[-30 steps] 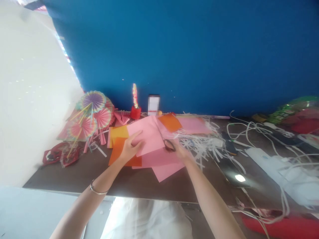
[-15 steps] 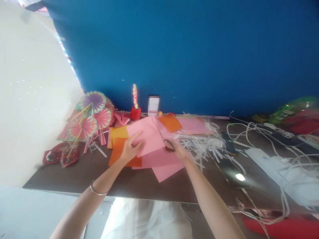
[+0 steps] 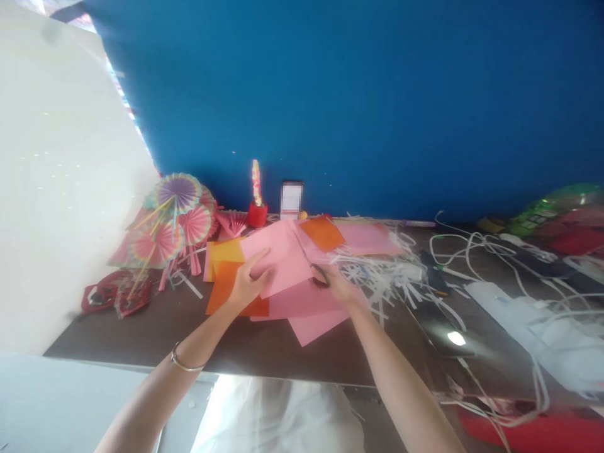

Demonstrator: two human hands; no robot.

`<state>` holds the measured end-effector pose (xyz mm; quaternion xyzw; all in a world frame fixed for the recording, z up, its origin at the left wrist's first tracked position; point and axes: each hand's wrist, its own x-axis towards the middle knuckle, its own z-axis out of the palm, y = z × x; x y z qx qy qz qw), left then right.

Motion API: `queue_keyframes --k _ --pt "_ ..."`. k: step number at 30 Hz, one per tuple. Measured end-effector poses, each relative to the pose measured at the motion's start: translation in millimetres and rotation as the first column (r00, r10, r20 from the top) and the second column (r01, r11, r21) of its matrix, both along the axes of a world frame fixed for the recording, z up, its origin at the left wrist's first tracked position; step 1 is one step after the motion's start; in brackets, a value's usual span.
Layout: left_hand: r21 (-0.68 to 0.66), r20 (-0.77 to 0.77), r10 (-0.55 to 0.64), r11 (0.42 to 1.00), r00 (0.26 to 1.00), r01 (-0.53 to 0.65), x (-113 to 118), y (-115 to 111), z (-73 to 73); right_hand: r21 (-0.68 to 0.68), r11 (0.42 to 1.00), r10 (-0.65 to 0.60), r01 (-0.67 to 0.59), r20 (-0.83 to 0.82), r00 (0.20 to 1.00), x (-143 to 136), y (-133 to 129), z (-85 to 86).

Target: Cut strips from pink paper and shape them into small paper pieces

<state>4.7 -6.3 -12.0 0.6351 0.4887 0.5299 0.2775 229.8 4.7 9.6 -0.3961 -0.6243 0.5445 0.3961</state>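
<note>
My left hand point(image 3: 250, 282) rests on a pink paper sheet point(image 3: 285, 255), thumb and fingers gripping or pressing its left part. Dark-handled scissors point(image 3: 319, 275) are in my right hand point(image 3: 337, 283), their blades along the sheet's right edge. More pink sheets point(image 3: 316, 321) lie beneath, with orange paper point(image 3: 221, 289) and yellow paper point(image 3: 225, 251) to the left. Another orange piece point(image 3: 323, 233) lies behind the scissors. White paper strips point(image 3: 377, 274) are heaped right of my right hand.
Folded paper fans point(image 3: 174, 195) stand at the left, above red wrapped items point(image 3: 116, 294). A red holder point(image 3: 257, 215) and a phone point(image 3: 291, 200) stand by the blue wall. Cables, a lit phone point(image 3: 438, 330) and a white bag point(image 3: 533, 327) lie right.
</note>
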Motion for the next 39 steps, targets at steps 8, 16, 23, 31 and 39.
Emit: queue_keyframes --k 8,16,23,31,39 --pt "-0.003 -0.002 0.002 1.000 1.000 -0.002 0.9 -0.6 2.6 -0.003 1.000 0.006 -0.006 0.001 1.000 0.9 0.9 -0.8" --pt "-0.007 -0.005 0.006 1.000 1.000 -0.006 0.6 -0.8 2.2 -0.017 1.000 0.017 -0.017 -0.019 1.000 0.3 0.7 2.0" --pt "-0.009 0.001 -0.002 1.000 1.000 0.002 0.4 -1.1 1.4 -0.017 1.000 -0.008 0.008 -0.006 1.000 -1.1 -2.3 4.9" --pt "-0.013 -0.001 -0.005 1.000 1.000 0.005 0.7 -1.8 2.0 -0.029 1.000 -0.011 0.011 -0.001 1.000 0.0 0.0 1.3" --pt "-0.002 0.001 0.000 1.000 1.000 0.000 0.0 -0.8 0.6 -0.054 0.998 -0.022 0.020 -0.034 0.999 0.4 1.4 -0.9"
